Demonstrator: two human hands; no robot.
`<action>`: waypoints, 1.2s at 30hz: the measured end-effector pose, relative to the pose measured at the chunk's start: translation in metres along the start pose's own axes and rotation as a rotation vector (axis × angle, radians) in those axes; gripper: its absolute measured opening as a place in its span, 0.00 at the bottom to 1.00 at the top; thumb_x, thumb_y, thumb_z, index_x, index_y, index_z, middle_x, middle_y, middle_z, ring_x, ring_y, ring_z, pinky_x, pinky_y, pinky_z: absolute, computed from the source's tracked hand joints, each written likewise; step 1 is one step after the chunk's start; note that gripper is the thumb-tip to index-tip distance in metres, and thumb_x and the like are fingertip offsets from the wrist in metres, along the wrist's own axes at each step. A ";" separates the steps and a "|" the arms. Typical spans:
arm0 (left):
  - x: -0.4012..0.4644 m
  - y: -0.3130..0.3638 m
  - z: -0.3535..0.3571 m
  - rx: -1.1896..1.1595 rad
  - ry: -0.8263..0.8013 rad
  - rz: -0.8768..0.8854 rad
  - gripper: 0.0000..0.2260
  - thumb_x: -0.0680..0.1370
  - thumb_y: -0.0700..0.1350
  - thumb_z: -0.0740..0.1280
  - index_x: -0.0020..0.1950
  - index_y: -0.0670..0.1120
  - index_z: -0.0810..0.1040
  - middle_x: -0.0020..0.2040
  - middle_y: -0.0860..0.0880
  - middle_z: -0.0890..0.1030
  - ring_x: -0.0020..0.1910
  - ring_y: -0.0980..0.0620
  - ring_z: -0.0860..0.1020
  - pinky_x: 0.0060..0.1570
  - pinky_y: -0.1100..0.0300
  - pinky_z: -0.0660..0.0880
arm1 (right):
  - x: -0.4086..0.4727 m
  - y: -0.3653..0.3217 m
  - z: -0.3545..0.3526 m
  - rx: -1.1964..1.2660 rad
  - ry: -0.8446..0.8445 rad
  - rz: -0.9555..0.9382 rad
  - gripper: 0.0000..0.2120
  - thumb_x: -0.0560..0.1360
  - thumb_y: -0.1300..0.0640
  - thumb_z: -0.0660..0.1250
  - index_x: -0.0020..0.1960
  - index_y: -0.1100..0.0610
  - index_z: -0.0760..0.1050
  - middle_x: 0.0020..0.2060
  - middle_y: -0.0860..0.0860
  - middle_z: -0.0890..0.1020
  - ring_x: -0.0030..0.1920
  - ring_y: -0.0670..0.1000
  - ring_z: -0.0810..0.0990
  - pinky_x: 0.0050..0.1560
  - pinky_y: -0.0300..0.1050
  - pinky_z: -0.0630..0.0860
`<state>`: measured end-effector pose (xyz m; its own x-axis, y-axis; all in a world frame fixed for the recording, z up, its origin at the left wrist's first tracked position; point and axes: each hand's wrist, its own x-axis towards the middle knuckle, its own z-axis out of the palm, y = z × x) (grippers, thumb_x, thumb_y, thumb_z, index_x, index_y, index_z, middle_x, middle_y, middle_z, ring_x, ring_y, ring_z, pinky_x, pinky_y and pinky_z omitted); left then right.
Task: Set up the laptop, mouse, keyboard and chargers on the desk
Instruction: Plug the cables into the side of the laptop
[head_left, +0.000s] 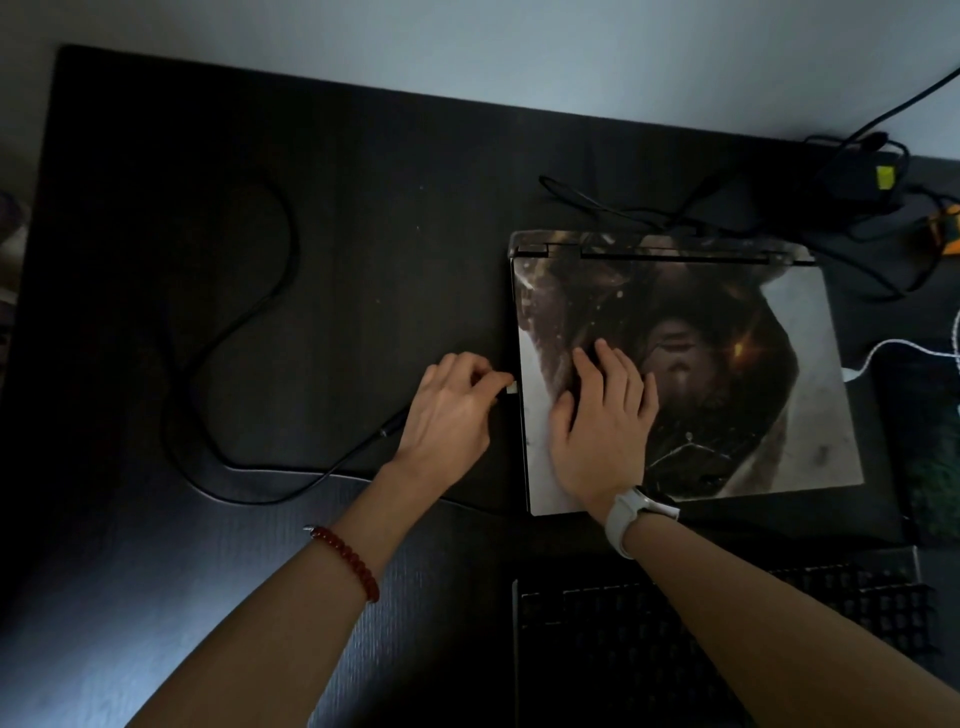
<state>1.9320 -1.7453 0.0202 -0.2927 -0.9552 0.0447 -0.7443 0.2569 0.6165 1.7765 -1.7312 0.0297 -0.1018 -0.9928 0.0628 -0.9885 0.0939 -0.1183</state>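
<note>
The scene is dim and underexposed; soft cool light falls from the far side, brightening the pale wall while the dark matte table swallows detail. The black keyboard at the near edge is murky, and wide-angle distortion bends the table's edges

My laptop lies right of centre on the desk, keyboard before it, charger behind it, cable looping left.
</note>
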 end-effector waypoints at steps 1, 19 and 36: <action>0.000 0.000 0.000 -0.001 0.000 -0.003 0.18 0.65 0.28 0.71 0.52 0.40 0.81 0.44 0.39 0.78 0.42 0.41 0.77 0.41 0.49 0.76 | 0.000 0.000 0.000 0.000 0.001 -0.001 0.23 0.73 0.51 0.53 0.64 0.58 0.71 0.65 0.58 0.73 0.67 0.60 0.69 0.69 0.63 0.59; 0.001 0.002 -0.002 0.005 0.002 0.003 0.18 0.65 0.27 0.71 0.52 0.39 0.81 0.44 0.39 0.78 0.41 0.40 0.77 0.39 0.49 0.78 | 0.000 0.001 0.001 0.007 0.006 0.001 0.23 0.73 0.52 0.54 0.64 0.58 0.71 0.66 0.58 0.73 0.67 0.59 0.69 0.69 0.63 0.58; 0.002 0.001 -0.003 -0.053 -0.018 0.011 0.15 0.67 0.27 0.70 0.52 0.37 0.80 0.45 0.38 0.78 0.43 0.39 0.77 0.43 0.50 0.78 | -0.001 0.002 0.003 -0.001 0.016 -0.007 0.22 0.73 0.52 0.54 0.64 0.58 0.71 0.65 0.58 0.73 0.67 0.60 0.70 0.68 0.64 0.60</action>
<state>1.9328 -1.7473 0.0233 -0.3115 -0.9495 0.0378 -0.7086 0.2586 0.6566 1.7749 -1.7305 0.0268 -0.0965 -0.9922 0.0792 -0.9893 0.0869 -0.1170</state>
